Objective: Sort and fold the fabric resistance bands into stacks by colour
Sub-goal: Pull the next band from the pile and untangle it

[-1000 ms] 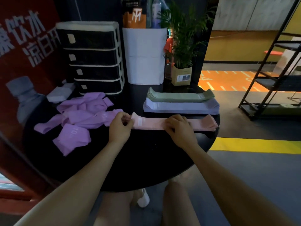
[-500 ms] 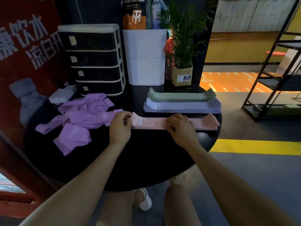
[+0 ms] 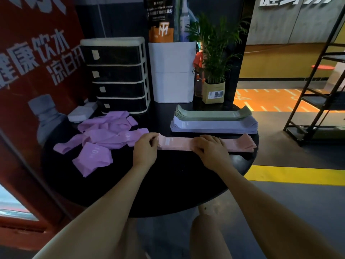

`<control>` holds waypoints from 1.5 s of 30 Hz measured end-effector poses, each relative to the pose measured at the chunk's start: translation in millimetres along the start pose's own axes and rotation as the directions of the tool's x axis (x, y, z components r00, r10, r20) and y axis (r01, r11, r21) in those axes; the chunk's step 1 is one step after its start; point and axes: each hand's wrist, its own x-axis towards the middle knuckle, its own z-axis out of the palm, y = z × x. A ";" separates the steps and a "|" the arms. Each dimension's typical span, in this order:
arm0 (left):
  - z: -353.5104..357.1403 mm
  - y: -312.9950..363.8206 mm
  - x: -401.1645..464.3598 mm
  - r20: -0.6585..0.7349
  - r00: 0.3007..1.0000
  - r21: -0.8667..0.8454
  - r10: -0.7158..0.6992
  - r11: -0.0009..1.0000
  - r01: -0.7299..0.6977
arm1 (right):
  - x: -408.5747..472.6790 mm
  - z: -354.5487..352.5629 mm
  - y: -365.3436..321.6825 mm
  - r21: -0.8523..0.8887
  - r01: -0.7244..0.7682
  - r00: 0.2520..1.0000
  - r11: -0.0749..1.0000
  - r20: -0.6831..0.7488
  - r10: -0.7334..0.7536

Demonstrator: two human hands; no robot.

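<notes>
Both hands sit on the pink stack [image 3: 177, 144] of flat-folded bands at the near middle of the round black worktop [image 3: 168, 184]. At the stack's left end, the left hand [image 3: 145, 149] has its grip curled and appears to pinch the end of the pink bands between thumb and fingers. Farther along the stack, about midway, the right hand [image 3: 211, 149] lies on top with knuckles bent and fingertips pressing down on the fabric; whether its thumb goes under the edge cannot be told.

Just behind the pink stack lies a lavender stack [image 3: 214, 126], and a green stack [image 3: 212, 114] rests against its far side, both flat and long, running the same way as the pink one. Left of the hands, a loose heap of purple bands [image 3: 104, 135] is unfolded and tangled, one printed "10", its nearest band just beside the left hand.

At the back of the worktop stand a drawer unit [image 3: 115, 75], a white box [image 3: 172, 71] and a potted plant [image 3: 214, 71]. A black shelf rack [image 3: 317, 90] stands on the floor to the right.
</notes>
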 end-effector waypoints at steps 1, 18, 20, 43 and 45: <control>-0.1 0.4 -0.2 0.002 1.000 0.002 0.001 1.000 -0.001 | -0.1 0.3 -0.1 -0.001 0.002 1.000 1.000 -0.003 -0.002; -87.2 -7.9 25.4 0.006 0.992 0.222 0.123 0.967 -0.122 | 60.2 4.1 -107.1 0.141 0.184 0.982 0.973 0.008 -0.187; -110.6 -23.1 28.6 0.007 0.989 0.265 0.148 0.953 -0.145 | 73.8 16.3 -129.1 0.154 0.236 0.965 0.960 0.081 -0.250; -174.1 -46.1 71.7 0.107 0.993 0.119 0.047 0.991 -0.060 | 144.5 3.7 -211.7 0.439 0.319 0.944 0.840 -0.069 -0.323; -170.1 -32.5 78.8 0.127 0.990 0.060 0.066 0.995 -0.074 | 147.3 -10.1 -217.1 0.456 0.351 0.934 0.818 -0.105 -0.342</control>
